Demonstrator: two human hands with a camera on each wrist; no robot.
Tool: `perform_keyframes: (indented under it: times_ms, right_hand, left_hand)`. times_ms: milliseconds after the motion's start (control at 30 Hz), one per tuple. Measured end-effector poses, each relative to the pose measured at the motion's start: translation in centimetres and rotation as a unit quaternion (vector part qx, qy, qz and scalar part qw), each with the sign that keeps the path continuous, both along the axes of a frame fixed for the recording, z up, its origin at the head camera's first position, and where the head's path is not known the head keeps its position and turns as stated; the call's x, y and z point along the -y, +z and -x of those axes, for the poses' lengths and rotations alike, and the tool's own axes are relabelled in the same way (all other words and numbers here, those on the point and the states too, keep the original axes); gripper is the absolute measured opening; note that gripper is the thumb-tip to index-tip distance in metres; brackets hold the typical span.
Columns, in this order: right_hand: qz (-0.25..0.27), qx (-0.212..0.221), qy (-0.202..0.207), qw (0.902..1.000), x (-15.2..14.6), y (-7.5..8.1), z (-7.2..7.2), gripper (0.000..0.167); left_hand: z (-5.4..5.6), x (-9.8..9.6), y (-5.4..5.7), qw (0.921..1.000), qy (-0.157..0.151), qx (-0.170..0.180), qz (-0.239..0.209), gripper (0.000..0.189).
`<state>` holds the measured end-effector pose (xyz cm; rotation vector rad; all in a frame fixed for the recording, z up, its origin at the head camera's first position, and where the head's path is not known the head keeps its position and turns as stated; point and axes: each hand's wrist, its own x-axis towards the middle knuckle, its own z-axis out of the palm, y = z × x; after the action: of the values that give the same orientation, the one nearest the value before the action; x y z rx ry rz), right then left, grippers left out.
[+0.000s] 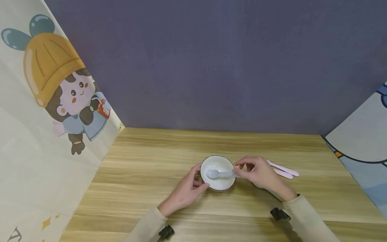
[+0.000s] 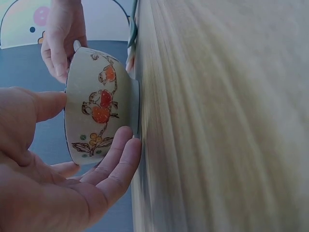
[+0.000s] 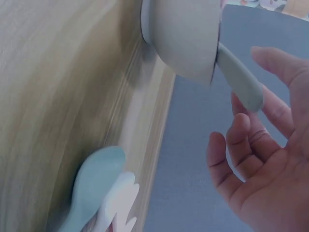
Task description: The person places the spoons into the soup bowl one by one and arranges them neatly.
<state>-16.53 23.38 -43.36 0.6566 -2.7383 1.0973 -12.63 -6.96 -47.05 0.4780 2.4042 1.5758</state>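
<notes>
A white bowl with a dark rim stands upright on the wooden table; red and orange fruit decorates its outside in the left wrist view. My left hand holds the bowl's left side, thumb at the rim and fingers curved round the wall and base. A pale spoon leans inside, its handle sticking out past the right rim. Beside that handle is my right hand, fingers loosely bent. The right wrist view shows its thumb apart from the handle, with fingertips close behind it; whether they touch it I cannot tell.
Two pink handles lie right of my right hand. The right wrist view shows a pale green utensil with a rounded end and a pale fork on the table. A dark panel stands behind.
</notes>
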Motion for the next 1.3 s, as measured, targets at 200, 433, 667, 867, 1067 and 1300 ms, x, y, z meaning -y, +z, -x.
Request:
perform_keyframes:
  times_ms: [200,433,667,867,1067,1300]
  right_hand:
    - [0.002,0.029,-0.017,0.9994,-0.9,0.6,-0.2,0.015]
    - [0.007,0.038,-0.024,0.9990,-1.8,1.2,-0.1,0.012]
    - [0.002,0.031,-0.047,0.9984,-2.9,1.0,0.0,0.011]
    - [0.004,0.024,-0.060,0.9979,-4.1,0.5,0.1,0.012]
    - [0.001,0.038,-0.079,0.9961,-4.9,0.0,0.1,0.014]
    - [-0.004,0.068,-0.107,0.9920,-6.0,0.0,0.0,0.020]
  left_hand:
    - [0.0,0.0,0.0,1.0000,0.006,0.001,0.005,0.080]
    - [0.1,0.1,0.0,1.0000,0.008,0.002,0.004,0.079]
    - [0.1,0.2,0.0,1.0000,0.008,-0.003,0.004,0.079]
    - [0.1,0.1,0.0,1.0000,0.008,-0.002,0.002,0.079]
    - [0.0,0.0,0.0,1.0000,0.007,0.001,0.005,0.079]
    - [0.0,-0.1,0.0,0.9999,0.007,0.001,0.008,0.079]
